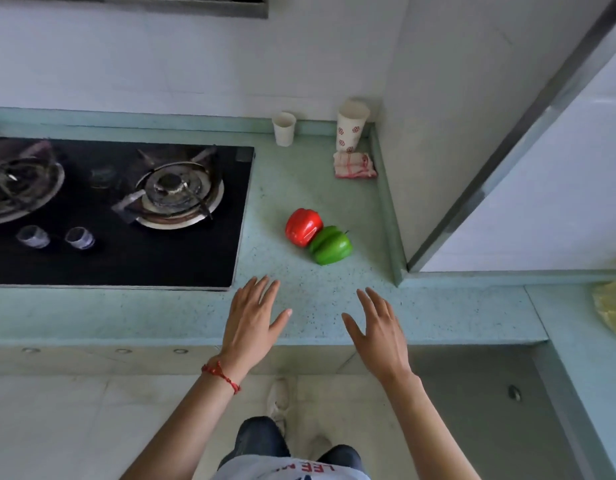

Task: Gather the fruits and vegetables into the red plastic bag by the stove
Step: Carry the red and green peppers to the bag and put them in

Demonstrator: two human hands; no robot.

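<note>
I held left hand (252, 318) and right hand (379, 329) spread, empty; red pepper (303, 226) and green pepper (330, 244) looked light, firm, glossy: I judged cupping each body safest.

Inspector: Your counter (299, 188) reads as speckled stone, matt. The stove top (126, 258) is glossy black glass with metal burner rings (180, 194).

Operator: And the peppers?

Inspector: Your red pepper (303, 226) and green pepper (330, 245) are smooth and glossy. Paper cups (284, 128), a cloth rag (355, 165).
</note>
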